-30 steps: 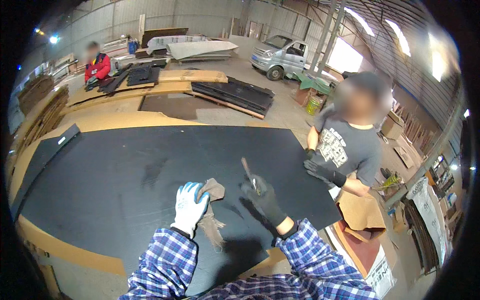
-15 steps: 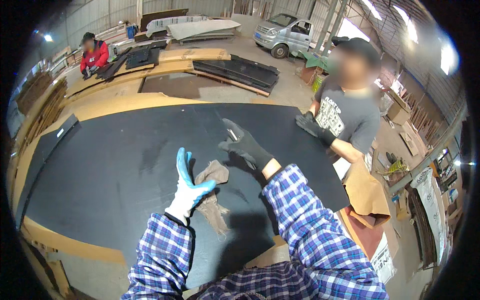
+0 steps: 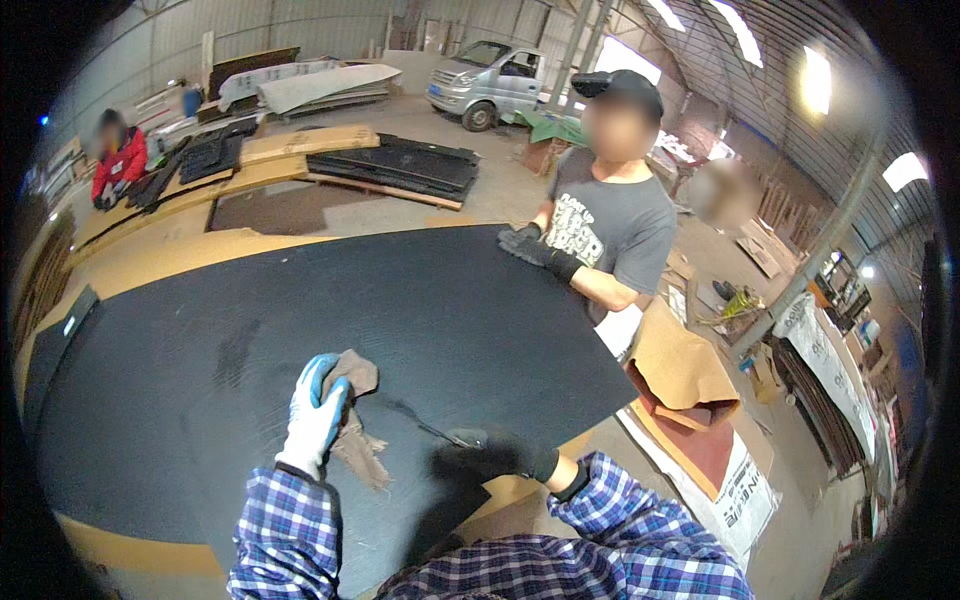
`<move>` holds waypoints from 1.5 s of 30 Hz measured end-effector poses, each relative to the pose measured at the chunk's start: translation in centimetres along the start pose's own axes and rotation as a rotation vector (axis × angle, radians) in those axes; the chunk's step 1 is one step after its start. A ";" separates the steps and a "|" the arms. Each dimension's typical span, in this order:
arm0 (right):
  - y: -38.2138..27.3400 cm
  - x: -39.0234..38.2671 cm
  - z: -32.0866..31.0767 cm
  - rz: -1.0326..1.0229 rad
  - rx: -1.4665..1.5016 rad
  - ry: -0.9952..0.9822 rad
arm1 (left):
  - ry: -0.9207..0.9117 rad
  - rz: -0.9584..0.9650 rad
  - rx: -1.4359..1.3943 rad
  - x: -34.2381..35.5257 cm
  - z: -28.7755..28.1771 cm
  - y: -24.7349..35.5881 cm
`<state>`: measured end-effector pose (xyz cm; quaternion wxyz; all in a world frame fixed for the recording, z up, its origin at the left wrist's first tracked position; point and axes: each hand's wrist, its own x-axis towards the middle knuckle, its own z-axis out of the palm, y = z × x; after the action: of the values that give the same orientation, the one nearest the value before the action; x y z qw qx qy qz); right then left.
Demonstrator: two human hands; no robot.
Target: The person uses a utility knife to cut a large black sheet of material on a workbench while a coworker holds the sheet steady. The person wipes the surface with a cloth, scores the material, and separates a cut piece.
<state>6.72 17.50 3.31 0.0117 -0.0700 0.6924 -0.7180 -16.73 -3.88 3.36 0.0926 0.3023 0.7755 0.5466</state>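
A large black sheet (image 3: 220, 420) lies flat before me. My left hand (image 3: 312, 408), in a white and blue glove, is closed on a crumpled grey-brown rag (image 3: 360, 452) resting on the sheet. To the right, close to the sheet's near edge, my right hand (image 3: 497, 455) wears a black glove. Its fingers are closed around a slim tool (image 3: 457, 439) with a shiny end; the dark glove and shadow hide its exact kind. A thin dark line or scrap runs on the sheet from the tool's tip.
Across the sheet, a person (image 3: 615, 215) in a grey shirt rests black-gloved hands at its far edge. Brown paper (image 3: 685, 355) hangs beside its right corner. A dark strip (image 3: 62, 345) lies at the left end. Stacked boards (image 3: 395, 165) and a van (image 3: 487, 85) stand behind.
My view has swung right. My left hand, open over the rag before, has closed on it. My right hand has come back from mid-sheet toward the near edge with the slim tool.
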 end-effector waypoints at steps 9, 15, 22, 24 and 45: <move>-1.0 -5.2 -0.7 0.476 -0.422 0.634 | 0.206 0.289 0.472 0.3 -0.8 -0.8; -1.6 -4.9 0.0 0.431 -0.191 0.766 | 0.083 0.371 0.552 0.5 -0.7 -0.4; -0.4 -3.9 -0.8 0.407 -0.247 0.764 | -0.516 -0.055 -0.368 -3.1 -0.8 3.2; 0.2 -4.2 -1.1 0.301 -0.187 0.754 | -0.565 -0.090 -0.642 -3.6 -1.9 4.4; 4.5 -10.3 0.9 0.163 -0.451 0.961 | 0.101 0.109 0.712 25.0 -4.7 -12.6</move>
<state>16.67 17.60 -2.00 -0.2661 0.3197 0.7599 -0.4995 -43.61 3.90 -1.52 -0.0861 0.3293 0.9034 0.2607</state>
